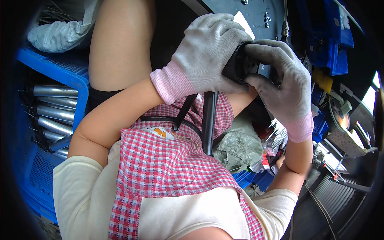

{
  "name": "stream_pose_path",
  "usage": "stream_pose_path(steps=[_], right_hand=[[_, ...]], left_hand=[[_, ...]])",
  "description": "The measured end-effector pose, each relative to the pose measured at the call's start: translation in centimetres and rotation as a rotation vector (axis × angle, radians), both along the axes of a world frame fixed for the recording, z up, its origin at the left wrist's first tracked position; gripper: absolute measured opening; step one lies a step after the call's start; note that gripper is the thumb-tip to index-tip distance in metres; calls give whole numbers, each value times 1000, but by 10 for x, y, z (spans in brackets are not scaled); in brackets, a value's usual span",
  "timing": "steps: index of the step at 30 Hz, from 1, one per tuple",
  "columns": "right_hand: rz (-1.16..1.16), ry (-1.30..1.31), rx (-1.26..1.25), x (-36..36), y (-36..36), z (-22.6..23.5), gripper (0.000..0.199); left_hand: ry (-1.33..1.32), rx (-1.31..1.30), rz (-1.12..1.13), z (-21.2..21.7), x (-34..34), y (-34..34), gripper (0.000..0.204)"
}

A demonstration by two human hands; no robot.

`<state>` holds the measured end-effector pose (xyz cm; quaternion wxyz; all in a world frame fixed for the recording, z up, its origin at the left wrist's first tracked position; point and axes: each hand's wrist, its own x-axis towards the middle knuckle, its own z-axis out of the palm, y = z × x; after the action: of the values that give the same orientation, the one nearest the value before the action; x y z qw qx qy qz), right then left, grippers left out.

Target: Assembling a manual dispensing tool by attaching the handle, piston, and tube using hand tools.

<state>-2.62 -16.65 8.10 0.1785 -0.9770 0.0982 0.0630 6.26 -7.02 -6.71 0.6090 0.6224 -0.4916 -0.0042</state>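
A black round part (236,66) is held up between my two gloved hands, above my lap. My left hand (212,52), in a grey glove with a pink cuff, wraps round its left side. My right hand (282,76), gloved alike, is closed on its right side with thumb and curled fingers. Below the part, two long black legs (209,124) point down toward my checked apron (168,172); my left hand hides where they join it. Whether anything small sits between my right fingertips is hidden.
On the left, a blue crate (82,84) holds several shiny metal tubes (56,114). A dark work table (260,12) with small nuts (267,19) lies ahead. Blue bins (338,44), a fan (340,114) and a clear plastic bag (240,146) are to the right.
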Motion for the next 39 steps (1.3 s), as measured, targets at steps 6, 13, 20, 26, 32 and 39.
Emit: stream_pose_path(steps=[6, 13, 20, 26, 32, 39], right_hand=[[66, -38, -88, 1, 3, -2, 38], [212, -1, -99, 1, -5, 0, 39], [-19, -29, -168, -7, 9, -10, 44], [53, -63, -103, -8, 4, -6, 44], [-485, -463, 949, -42, -14, 1, 47], [-585, -646, 1778, -59, -21, -21, 64]], left_hand=[[1, -10, 20, -1, -1, -1, 78], [8, -5, 27, 0, 0, -1, 75], [-7, -9, 42, -1, -3, -2, 75], [-17, -11, 40, -4, -1, -3, 71], [-20, 0, 22, -1, 0, -2, 75], [-51, 33, -10, -2, 2, 2, 80]])
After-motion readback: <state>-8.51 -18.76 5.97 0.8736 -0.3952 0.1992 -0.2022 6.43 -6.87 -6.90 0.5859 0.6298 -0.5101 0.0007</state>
